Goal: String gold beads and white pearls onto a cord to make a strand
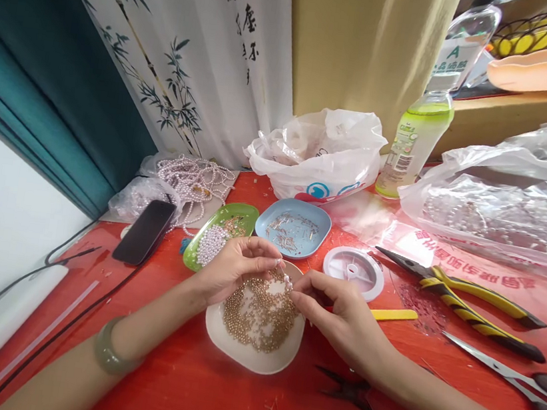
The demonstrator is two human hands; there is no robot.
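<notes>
Over a white dish [253, 362] of small gold beads [259, 317], both hands are pinched close together. My left hand [238, 264], with a bangle on its forearm, closes thumb and forefinger at one end of a short string of beads [288, 281]. At the other end, my right hand [335, 307] pinches near the pale pearl beads. The thread itself is too fine to make out. Behind the dish are a green tray [247, 213] with white pearl beads [211, 244] and a blue tray [324, 224] with thin metal pins [293, 232].
A white spool [374, 279], yellow-handled pliers [473, 298], scissors [499, 366] and dark pliers [354, 394] lie to the right. On the left are a phone [145, 232] and pearl strands [196, 178]. Plastic bags [320, 154] and a bottle [415, 143] stand behind.
</notes>
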